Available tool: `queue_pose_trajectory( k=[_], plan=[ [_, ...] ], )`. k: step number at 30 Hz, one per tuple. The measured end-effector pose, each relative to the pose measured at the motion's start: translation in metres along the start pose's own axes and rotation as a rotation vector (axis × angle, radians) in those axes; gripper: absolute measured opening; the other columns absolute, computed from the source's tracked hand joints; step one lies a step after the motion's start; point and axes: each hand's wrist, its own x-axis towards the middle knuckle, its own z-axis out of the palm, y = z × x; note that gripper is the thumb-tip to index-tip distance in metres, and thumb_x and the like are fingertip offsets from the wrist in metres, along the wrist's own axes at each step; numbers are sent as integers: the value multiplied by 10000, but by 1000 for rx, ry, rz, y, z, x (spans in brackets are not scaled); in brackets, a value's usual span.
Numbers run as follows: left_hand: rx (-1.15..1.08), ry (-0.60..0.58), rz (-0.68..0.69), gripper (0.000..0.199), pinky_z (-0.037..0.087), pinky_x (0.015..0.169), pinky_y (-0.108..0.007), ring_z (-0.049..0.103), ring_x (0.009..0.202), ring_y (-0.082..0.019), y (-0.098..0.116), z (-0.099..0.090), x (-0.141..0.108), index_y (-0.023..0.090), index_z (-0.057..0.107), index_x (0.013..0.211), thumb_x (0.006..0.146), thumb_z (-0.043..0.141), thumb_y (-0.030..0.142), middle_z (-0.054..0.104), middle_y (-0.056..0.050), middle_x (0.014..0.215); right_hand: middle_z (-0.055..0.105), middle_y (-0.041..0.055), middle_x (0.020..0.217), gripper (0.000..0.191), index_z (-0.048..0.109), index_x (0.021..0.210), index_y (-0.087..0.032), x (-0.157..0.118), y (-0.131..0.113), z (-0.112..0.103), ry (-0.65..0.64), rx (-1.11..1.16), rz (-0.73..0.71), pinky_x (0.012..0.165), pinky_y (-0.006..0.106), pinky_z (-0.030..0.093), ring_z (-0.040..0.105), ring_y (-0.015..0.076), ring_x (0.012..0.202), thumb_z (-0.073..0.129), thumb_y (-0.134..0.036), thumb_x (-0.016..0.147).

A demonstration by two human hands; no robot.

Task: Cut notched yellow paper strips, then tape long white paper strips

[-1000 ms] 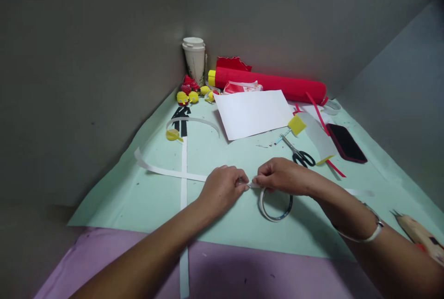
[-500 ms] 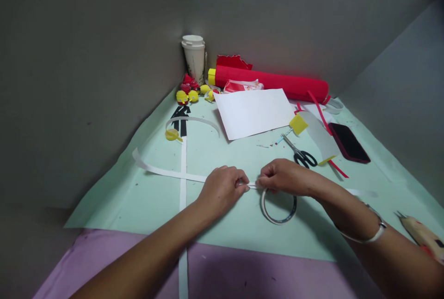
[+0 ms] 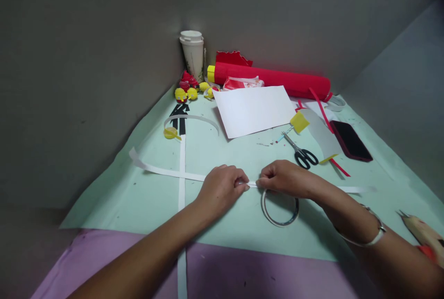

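A long white paper strip (image 3: 163, 171) runs from left to right across the pale green sheet. My left hand (image 3: 225, 184) pinches it near the middle, thumb against fingers. Just to the right, my right hand (image 3: 277, 178) is closed on the same strip, with a short bit showing between the two hands. A roll of tape (image 3: 280, 224) stands out below my right hand, its top edge hidden by the fingers. Another white strip (image 3: 182, 192) crosses under or over the first at the left; which lies on top I cannot tell.
Scissors (image 3: 301, 153) and a phone (image 3: 351, 141) lie to the right, a glue gun (image 3: 421, 234) at the right edge. Farther back are a white sheet (image 3: 255, 110), a red roll (image 3: 274, 78), a lidded cup (image 3: 193, 56) and small yellow and red paper pieces (image 3: 181, 94).
The view has shifted slightly. Both hands keep nearly the same place and hold on the strip.
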Motion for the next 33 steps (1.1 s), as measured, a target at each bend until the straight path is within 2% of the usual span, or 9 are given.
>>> queue_pose_trajectory(
  k=[10,19,24,29,31,33],
  plan=[
    [1,-7,-9,86,375,671,-303,546,727,-170,0,0,1,236,709,834,799,644,279,658,-4,745,397,-42,487,247,509,507,-197,4,2,5,37,-59,1,490,273,254,338,114,509,534,-295,733],
    [31,-21,-7,65,390,685,-310,551,747,-179,2,-1,0,237,702,839,812,646,257,662,7,739,509,-17,523,211,599,547,-197,8,-1,4,8,-67,12,515,276,283,410,127,533,549,-295,727],
    [52,10,-17,133,393,701,-318,545,756,-186,-2,2,-2,228,666,937,811,667,271,639,10,746,533,-19,521,197,622,574,-201,8,-3,1,-27,-50,18,507,262,305,443,126,528,553,-302,729],
    [260,32,38,117,407,738,-343,529,799,-203,10,4,-12,192,613,981,885,562,236,626,-34,859,546,-18,511,199,632,577,-196,8,-5,-2,-43,-43,23,502,257,322,455,126,516,552,-295,729],
    [398,31,48,171,418,731,-360,524,833,-227,20,7,-20,173,604,1031,904,492,194,615,-72,927,553,-17,505,201,627,565,-193,9,-6,-2,-51,-43,23,511,256,337,465,127,515,549,-285,726],
    [500,55,59,280,434,768,-383,529,889,-249,29,14,-29,141,566,1161,896,481,176,613,-113,1027,564,-15,506,203,625,561,-191,9,-6,-2,-57,-42,20,520,254,353,478,128,519,547,-280,726]
  ],
)
